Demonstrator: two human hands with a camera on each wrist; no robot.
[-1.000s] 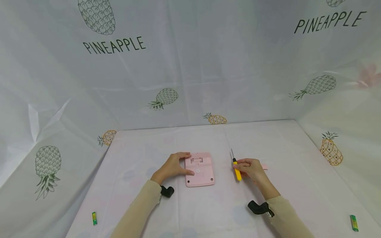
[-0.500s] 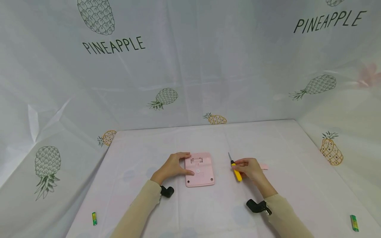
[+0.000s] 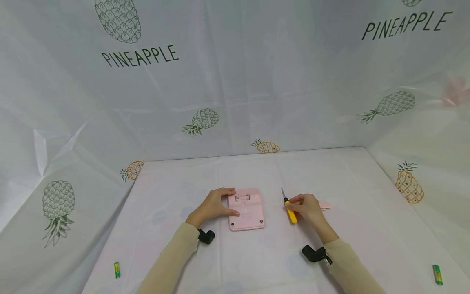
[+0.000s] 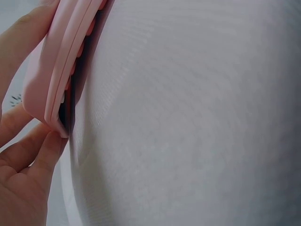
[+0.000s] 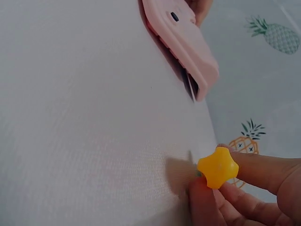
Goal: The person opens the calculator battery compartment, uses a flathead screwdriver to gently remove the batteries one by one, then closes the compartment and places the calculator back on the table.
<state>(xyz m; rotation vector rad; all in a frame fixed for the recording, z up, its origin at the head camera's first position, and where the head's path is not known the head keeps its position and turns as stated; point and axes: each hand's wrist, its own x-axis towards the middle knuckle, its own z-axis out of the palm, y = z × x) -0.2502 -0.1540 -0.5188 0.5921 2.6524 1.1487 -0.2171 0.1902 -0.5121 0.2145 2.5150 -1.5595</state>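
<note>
A pink calculator [image 3: 249,216] lies face down in the middle of the table, its battery compartment [image 3: 242,198] uncovered. My left hand [image 3: 211,207] grips it by the left side, thumb on the back and fingers at the far edge. In the left wrist view, keys show along the underside of the calculator [image 4: 56,70]. To the right, my right hand [image 3: 307,207] pinches a screwdriver [image 3: 291,211] by its yellow handle, the metal tip pointing away and apart from the calculator. The right wrist view shows the screwdriver's handle end [image 5: 218,167] between thumb and fingers.
A small pink piece [image 3: 324,205], perhaps the battery cover, lies just behind my right hand, partly hidden. One green battery [image 3: 116,270] is at the front left, another battery [image 3: 437,275] at the front right. A pineapple-print curtain [image 3: 235,81] rises behind the table.
The screwdriver has tilted, its tip swinging slightly left and nearer to me. My right hand has shifted a little left. The left hand and the calculator have stayed put.
</note>
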